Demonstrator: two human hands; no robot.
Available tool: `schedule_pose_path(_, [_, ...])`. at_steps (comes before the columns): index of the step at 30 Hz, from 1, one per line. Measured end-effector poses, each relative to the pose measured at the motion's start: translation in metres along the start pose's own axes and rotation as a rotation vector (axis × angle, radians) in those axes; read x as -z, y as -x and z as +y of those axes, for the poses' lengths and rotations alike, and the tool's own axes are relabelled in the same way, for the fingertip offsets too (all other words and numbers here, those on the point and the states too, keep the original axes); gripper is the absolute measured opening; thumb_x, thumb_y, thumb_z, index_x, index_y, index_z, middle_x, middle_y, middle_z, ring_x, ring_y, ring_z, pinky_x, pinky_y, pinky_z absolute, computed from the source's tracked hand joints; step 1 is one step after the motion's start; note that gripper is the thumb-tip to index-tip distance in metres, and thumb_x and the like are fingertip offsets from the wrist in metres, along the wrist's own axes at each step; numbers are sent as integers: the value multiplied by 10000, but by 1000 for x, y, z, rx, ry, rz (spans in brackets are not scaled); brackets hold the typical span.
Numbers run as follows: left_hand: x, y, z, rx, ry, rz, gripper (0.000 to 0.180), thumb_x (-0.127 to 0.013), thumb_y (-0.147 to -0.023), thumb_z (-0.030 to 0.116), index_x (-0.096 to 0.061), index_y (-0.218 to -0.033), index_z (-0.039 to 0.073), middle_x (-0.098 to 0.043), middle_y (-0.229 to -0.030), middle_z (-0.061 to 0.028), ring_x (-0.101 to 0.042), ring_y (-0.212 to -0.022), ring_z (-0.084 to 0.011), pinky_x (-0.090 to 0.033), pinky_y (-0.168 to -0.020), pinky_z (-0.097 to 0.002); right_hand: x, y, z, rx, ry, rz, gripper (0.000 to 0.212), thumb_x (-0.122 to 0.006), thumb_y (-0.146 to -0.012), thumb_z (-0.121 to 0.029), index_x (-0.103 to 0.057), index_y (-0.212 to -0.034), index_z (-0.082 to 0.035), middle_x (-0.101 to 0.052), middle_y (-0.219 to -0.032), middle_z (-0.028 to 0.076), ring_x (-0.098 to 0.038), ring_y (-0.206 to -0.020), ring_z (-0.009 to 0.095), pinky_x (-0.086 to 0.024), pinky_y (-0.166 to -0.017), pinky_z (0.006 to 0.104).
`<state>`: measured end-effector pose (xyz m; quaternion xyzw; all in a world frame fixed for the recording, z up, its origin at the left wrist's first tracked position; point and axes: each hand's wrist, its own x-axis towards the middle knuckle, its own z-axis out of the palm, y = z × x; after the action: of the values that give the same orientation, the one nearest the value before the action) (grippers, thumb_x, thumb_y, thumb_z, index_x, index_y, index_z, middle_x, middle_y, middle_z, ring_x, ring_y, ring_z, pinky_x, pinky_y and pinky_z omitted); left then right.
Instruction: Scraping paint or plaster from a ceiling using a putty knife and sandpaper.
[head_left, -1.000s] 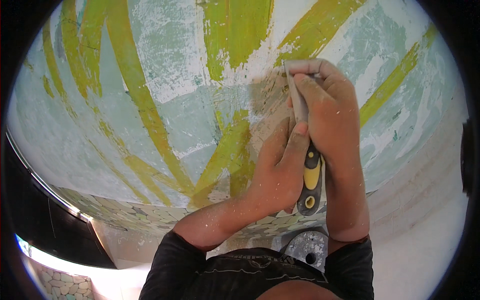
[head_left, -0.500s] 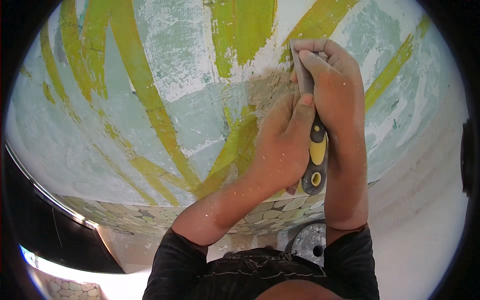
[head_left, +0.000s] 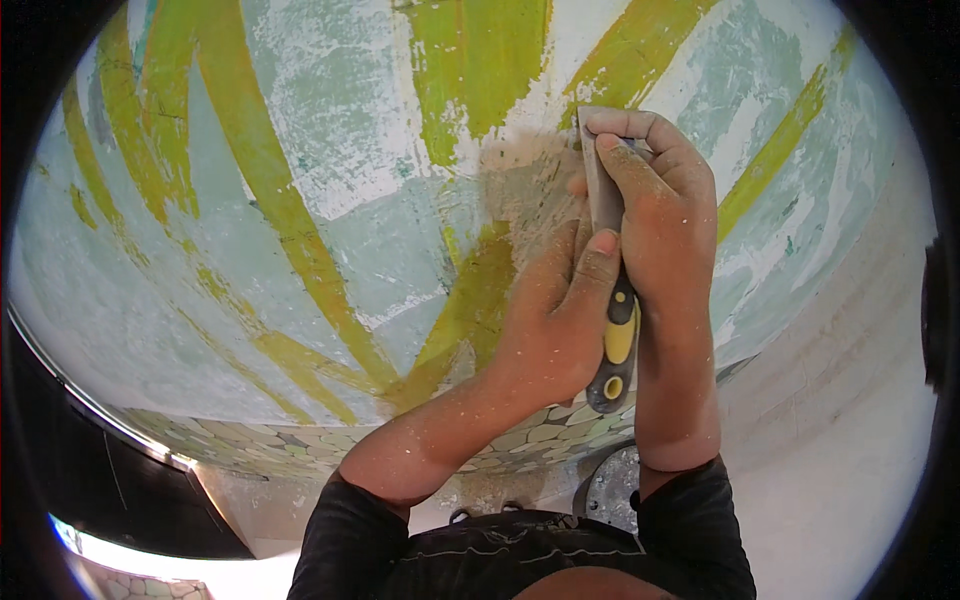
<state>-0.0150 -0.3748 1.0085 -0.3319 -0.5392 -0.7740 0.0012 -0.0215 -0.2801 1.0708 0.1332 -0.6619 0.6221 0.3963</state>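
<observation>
A scraper [head_left: 620, 340] with a black and yellow handle and a flat grey blade is held in both hands against a painted wall [head_left: 300, 130]. My left hand [head_left: 560, 320] closes around the lower blade and upper handle, thumb along the blade. Higher up, my right hand [head_left: 670, 205] pinches the blade near its top end, with fingers over its right side. The blade's edge lies by a rough, scraped beige patch [head_left: 535, 175] beneath yellow-green paint. Dust and small flecks cover both hands and forearms.
Yellow-green stripes [head_left: 290, 220] cross the pale blue-green and white wall. Below runs a band of stone-patterned surface [head_left: 520, 445]. A round, speckled grey object [head_left: 612, 490] stands low beside my right arm. A dark panel [head_left: 130, 490] is at the lower left.
Both hands and the scraper have come lower in the view and slightly left, still gripping. The view of the wall has shifted a little too.
</observation>
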Motion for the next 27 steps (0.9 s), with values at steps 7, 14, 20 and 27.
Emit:
schedule_pose_path(7, [-12,3,-1,21,17,98,358,-360,-1078,275,-550,-1205,-1,-619,-931,-45,-590,-811,-91,-471,-711,-230,4,-3,9,-41,-158,-63,167,-535,-947,-41,-649,-1061,0,-663,-762,77,-589,-643,95,-465,-584,220])
schedule_pose_path(14, [-24,3,1,-21,-238,182,435,-330,-1076,326,-531,-1258,-13,-629,-983,-54,-591,-848,-105,-474,-743,-257,14,-11,7,1,-124,-143,124,-551,-913,-46,-646,-975,6,-659,-700,91,-611,-504,127,-469,-466,270])
schedule_pose_path(20, [-22,6,-5,8,-190,193,378,-357,-1075,251,-516,-1278,-25,-619,-1022,-89,-558,-910,-120,-458,-806,-292,10,-7,17,38,-129,-136,135,-540,-901,-41,-648,-966,8,-661,-697,94,-584,-456,131,-453,-432,268])
schedule_pose_path(27, [-21,3,9,7,-170,127,341,-359,-1068,271,-533,-1202,10,-605,-964,-47,-575,-822,-93,-469,-720,-255,12,-10,0,-68,-34,-148,171,-547,-943,-84,-661,-1041,-4,-641,-710,68,-567,-590,95,-441,-544,231])
